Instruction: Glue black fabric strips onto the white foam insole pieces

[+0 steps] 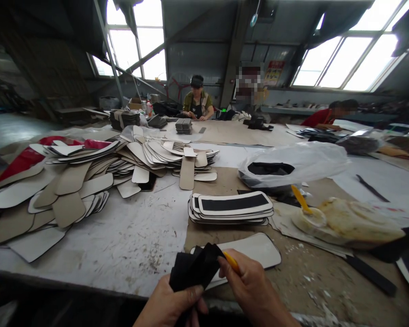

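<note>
Folded black fabric (194, 270) is gripped between the thumb and fingers of my left hand (173, 302), at the table's front edge. My right hand (247, 281) is closed around a yellow-handled tool (231, 262), its thumb and finger touching the fabric's right side. What the tool's far end touches is hidden. Just behind both hands lies a pale rounded panel (259, 250), partly covered by them. Beyond it is a neat stack of white panels with black strips (231, 205).
Heaped beige and white panels (71, 181) cover the left. At right are a glue container (311, 218) with a yellow stick, a clear plastic bag (303, 159) and a black strip (371, 274). Two people (197, 102) work across the table.
</note>
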Available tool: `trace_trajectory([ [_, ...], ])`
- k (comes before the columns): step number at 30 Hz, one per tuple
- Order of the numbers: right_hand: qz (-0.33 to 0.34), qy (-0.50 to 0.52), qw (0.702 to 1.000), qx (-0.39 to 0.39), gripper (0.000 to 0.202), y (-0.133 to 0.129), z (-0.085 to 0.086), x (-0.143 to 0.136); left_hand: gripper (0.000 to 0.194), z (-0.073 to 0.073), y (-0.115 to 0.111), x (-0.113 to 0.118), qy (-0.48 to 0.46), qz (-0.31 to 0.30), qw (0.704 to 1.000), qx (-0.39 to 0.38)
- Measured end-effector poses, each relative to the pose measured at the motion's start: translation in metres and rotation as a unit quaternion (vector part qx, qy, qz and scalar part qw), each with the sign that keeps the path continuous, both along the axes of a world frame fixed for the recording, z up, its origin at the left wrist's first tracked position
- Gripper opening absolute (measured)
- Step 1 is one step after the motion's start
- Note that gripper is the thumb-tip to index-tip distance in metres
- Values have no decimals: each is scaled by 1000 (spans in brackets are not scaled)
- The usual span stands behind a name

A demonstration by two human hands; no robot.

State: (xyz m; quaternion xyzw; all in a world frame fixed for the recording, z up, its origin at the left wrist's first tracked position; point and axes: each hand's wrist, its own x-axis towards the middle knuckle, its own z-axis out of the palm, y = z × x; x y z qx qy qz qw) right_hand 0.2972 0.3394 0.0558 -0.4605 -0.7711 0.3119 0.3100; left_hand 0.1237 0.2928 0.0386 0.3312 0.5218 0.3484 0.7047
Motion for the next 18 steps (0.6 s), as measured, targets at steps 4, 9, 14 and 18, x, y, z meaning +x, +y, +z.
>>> trace_trajectory([
  [4, -56, -23, 998, 11, 32, 3, -2, 6, 39, -2, -2, -3, 2, 10, 1000, -12],
  [9, -128, -57, 990, 29, 36, 9, 0, 18, 39, -7, -10, -16, 41, 77, 995, -52],
  [14, -178, -60, 982, 21, 38, 15, 0, 36, 39, -1, -16, -27, 84, 134, 984, -80],
  [18, -206, -53, 977, -12, 39, 15, -1, 48, 32, 5, -16, -29, 96, 200, 971, -94],
])
